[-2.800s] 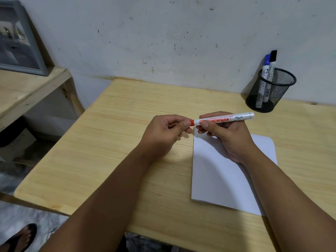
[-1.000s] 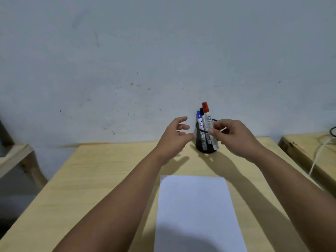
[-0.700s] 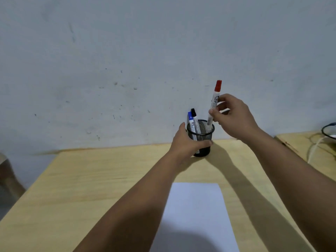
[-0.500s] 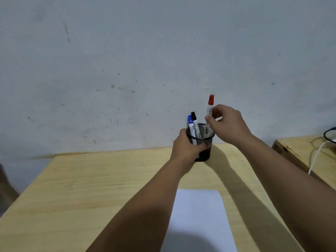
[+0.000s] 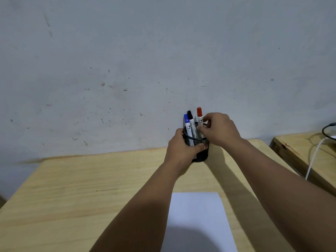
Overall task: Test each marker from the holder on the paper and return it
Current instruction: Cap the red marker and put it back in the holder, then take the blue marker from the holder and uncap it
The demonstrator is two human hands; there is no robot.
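Observation:
A black mesh holder (image 5: 201, 155) stands at the back of the wooden table (image 5: 91, 188), against the wall. My left hand (image 5: 181, 149) is wrapped around its left side. Three capped markers stand in it: a blue-capped marker (image 5: 187, 122), a black-capped marker (image 5: 190, 118) and a red-capped marker (image 5: 199, 115). My right hand (image 5: 221, 130) pinches the red-capped marker's white barrel just above the rim. A white sheet of paper (image 5: 198, 217) lies on the table near me, partly under my left forearm.
A grey wall rises right behind the holder. To the right stands a second wooden surface (image 5: 300, 151) with a white cable (image 5: 312, 160) and a dark cable on it, separated from the table by a gap.
My right hand carried the red-capped marker from above the paper to the holder and lowered it inside. My left hand moved from the marker to grip the holder.

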